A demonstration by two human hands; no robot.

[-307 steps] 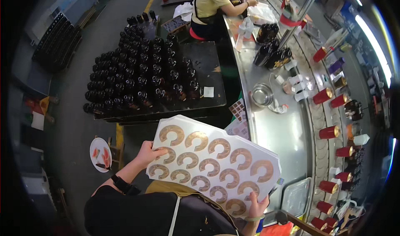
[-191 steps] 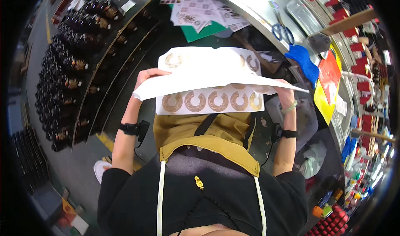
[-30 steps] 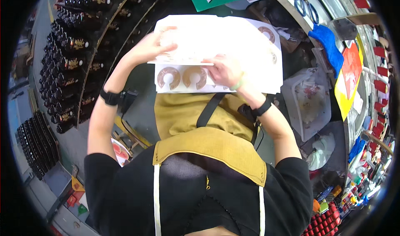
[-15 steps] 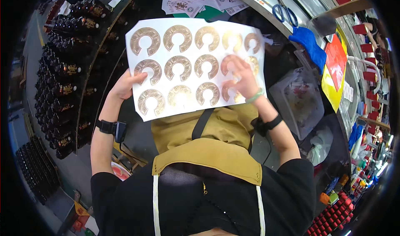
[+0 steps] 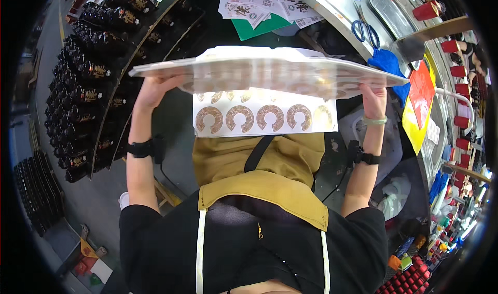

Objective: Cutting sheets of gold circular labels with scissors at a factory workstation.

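Dark bottles [image 5: 78, 94] crowd the left, a steel counter [image 5: 332, 4] the right; both hands [image 5: 154, 90] [image 5: 374, 102] pinch white sheets [image 5: 249, 72].

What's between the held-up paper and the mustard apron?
In the head view, a white sheet with golden C shapes shows between them.

left fingers [image 5: 164, 84] gripping, partly hidden; right fingers [image 5: 368, 90] gripping, partly hidden; well apart; forearms [image 5: 139, 175] extended forward

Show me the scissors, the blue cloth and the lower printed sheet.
Scissors [image 5: 362, 19], head view: near the pivot.
Blue cloth [image 5: 385, 61], head view: its upper part.
Lower sheet [image 5: 265, 110], head view: its printed face.
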